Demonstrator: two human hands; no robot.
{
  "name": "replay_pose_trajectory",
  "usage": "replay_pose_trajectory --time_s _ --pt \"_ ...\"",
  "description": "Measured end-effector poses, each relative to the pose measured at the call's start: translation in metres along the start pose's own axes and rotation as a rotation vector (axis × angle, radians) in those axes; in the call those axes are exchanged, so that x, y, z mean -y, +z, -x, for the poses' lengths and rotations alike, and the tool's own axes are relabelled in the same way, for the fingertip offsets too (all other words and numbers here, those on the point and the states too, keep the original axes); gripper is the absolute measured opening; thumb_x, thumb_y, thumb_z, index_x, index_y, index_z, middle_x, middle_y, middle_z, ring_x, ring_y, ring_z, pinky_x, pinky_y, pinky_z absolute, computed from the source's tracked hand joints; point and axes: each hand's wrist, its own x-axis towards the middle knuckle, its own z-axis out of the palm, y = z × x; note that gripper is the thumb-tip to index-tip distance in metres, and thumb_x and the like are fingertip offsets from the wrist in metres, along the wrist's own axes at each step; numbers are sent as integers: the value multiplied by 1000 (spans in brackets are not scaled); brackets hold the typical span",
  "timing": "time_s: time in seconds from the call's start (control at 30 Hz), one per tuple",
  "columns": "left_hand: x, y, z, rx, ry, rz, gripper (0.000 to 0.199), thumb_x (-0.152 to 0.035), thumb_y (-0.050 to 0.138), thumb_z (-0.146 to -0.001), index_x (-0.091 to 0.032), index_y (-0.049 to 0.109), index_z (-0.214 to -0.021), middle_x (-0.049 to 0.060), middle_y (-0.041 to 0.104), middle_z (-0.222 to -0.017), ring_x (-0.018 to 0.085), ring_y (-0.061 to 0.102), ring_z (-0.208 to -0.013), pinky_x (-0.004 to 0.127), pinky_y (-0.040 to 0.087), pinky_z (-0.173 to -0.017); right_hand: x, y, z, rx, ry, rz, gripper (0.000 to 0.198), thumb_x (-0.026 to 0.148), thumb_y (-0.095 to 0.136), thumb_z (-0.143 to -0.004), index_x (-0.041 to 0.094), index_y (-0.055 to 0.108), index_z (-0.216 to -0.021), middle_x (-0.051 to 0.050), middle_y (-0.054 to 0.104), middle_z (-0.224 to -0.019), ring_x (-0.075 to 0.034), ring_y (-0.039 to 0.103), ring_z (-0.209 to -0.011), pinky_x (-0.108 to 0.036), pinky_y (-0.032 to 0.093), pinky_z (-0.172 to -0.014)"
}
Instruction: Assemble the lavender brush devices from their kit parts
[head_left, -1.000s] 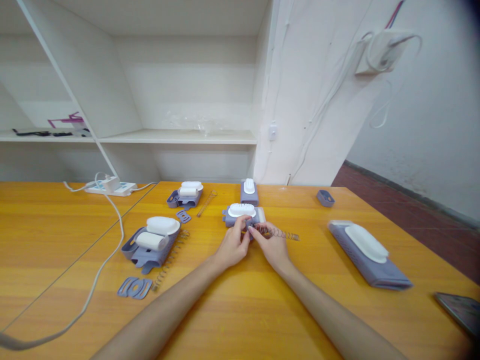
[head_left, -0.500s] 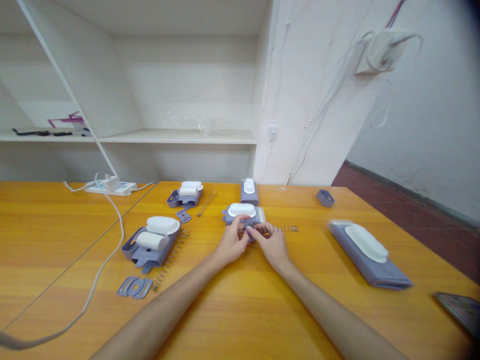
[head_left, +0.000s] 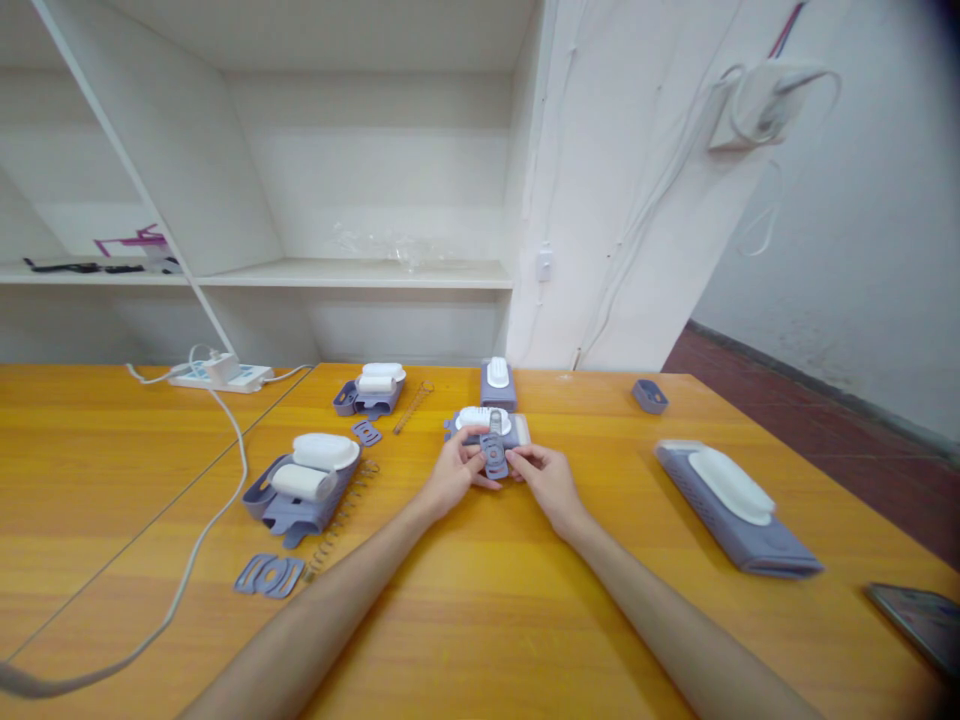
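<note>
Between both hands a flat grey-purple plastic plate with slots [head_left: 494, 457] is held up, its face toward me. A metal coil spring [head_left: 496, 422] sticks up from behind its top end. My left hand [head_left: 459, 465] pinches the plate along its left side. On the opposite edge, the thumb and fingers of my right hand [head_left: 550, 482] are closed on the plate's lower right. Just beyond them lies a grey-purple case with a white oval piece [head_left: 480, 418], partly covered by my hands and the plate.
Left are two sets of case parts [head_left: 300, 490] [head_left: 380, 388], each with a spring and slotted plate. A closed case [head_left: 735, 510] lies right, another [head_left: 498, 385] behind. A small grey cup [head_left: 650, 396], phone [head_left: 915, 620], power strip [head_left: 225, 375] and white cable [head_left: 214, 530] also occupy the table.
The spring, which pointed right, now stands up behind the plate. The plate has been turned to face me. My right hand has shifted slightly to the right, to the plate's edge.
</note>
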Motion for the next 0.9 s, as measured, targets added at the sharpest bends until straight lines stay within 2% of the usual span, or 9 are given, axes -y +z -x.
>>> replay_pose_trajectory --time_s 0.07,0.33,0.57,0.9 --pt "0 -1 0 13 -11 0 58 -38 71 -68 -15 37 -110 8 65 -85 21 67 -71 31 56 -55 1 -1 -1 42 17 14 24 37 67 -67 14 67 -68 -2 64 -59 -14 55 -55 -26 44 -57" --pt "0 -5 0 85 -25 0 57 -37 71 -69 -15 41 -111 8 65 -84 22 66 -71 35 56 -60 6 -4 -4 70 96 10 22 35 70 -61 13 65 -62 -1 61 -53 -12 52 -51 -25 40 -54" --pt "-2 -10 1 193 -40 30 50 -34 70 -71 -17 42 -109 5 63 -77 20 65 -71 38 54 -67 12 -9 -3 125 145 -7 19 32 68 -61 14 62 -64 -2 63 -56 -12 54 -52 -25 40 -54" --pt "-1 -15 -1 242 -49 2 45 -31 68 -74 -18 42 -110 8 65 -85 19 65 -74 34 53 -69 5 -9 -5 110 124 46 18 31 67 -62 14 61 -64 0 60 -53 -11 50 -48 -24 37 -49"
